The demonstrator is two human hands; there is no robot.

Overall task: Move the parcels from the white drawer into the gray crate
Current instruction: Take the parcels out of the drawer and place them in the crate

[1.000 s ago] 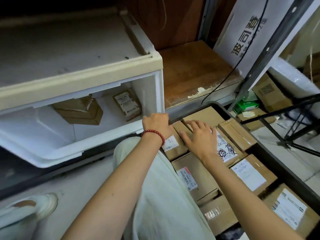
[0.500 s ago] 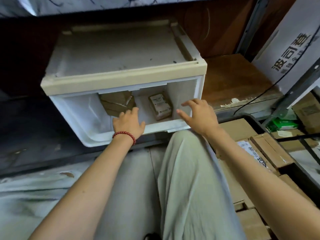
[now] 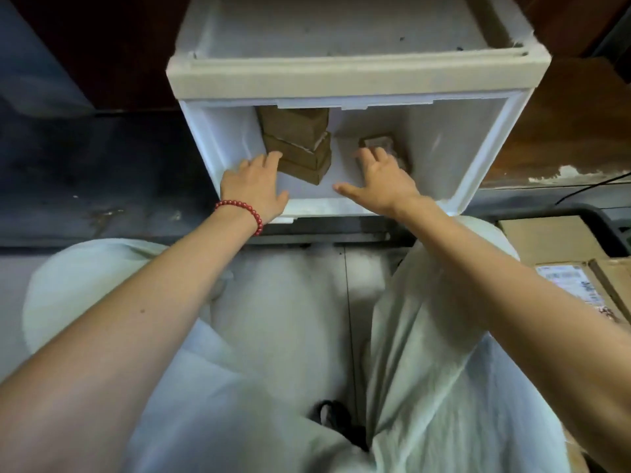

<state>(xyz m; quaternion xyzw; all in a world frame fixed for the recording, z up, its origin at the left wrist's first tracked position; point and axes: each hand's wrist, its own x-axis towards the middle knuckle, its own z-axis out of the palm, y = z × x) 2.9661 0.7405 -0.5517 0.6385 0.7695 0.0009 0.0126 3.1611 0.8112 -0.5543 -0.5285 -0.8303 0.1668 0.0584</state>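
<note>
Inside the white drawer (image 3: 478, 158), your left hand (image 3: 254, 186) was at the parcel stack (image 3: 297, 145) and your right hand (image 3: 382, 180) over a small parcel (image 3: 379, 142), fingers wide, gripping nothing; grasping looked due next.

Standing here, I can't make out a single word or number anywhere. A white shipping label (image 3: 563, 279) lies on top of a cardboard box (image 3: 604, 285) at the far right, carrying rows of bluish print and a few dark marks lower down, all too blurred to read. The small parcel (image 3: 379, 143) inside the white drawer (image 3: 478, 165) seems to have a pale label on its top face, but that is only a smear.
</note>
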